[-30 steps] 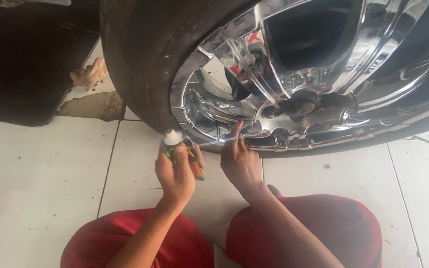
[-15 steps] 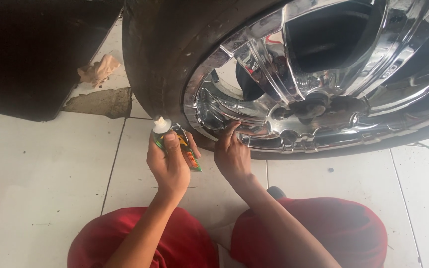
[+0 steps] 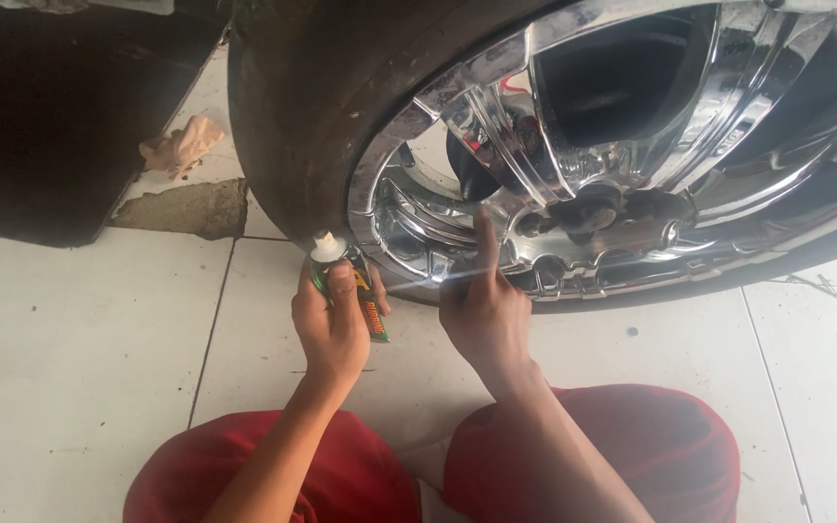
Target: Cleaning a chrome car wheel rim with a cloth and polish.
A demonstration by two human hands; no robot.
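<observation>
A big tyre [image 3: 302, 107] with a shiny chrome rim [image 3: 632, 126] stands upright on the tiled floor in front of me. My left hand [image 3: 329, 324] grips a small green tube with a white cap [image 3: 341, 271], held upright just below the rim's lower left edge. My right hand [image 3: 484, 310] holds nothing; its index finger is stretched out and its tip presses on the chrome near the hub [image 3: 593, 218], the other fingers curled in. My knees in red trousers [image 3: 593, 455] are at the bottom of the view.
White floor tiles [image 3: 70, 368] lie under and left of the wheel. A dark mat or panel [image 3: 50, 126] fills the upper left. A crumpled beige rag [image 3: 178, 145] lies beside a patch of broken tile [image 3: 186, 208]. Thin twigs [image 3: 821, 286] lie at the right.
The view has shifted so the wheel sits further right. My right index finger has straightened and reached up onto the chrome; the left hand keeps the tube near the rim edge.
</observation>
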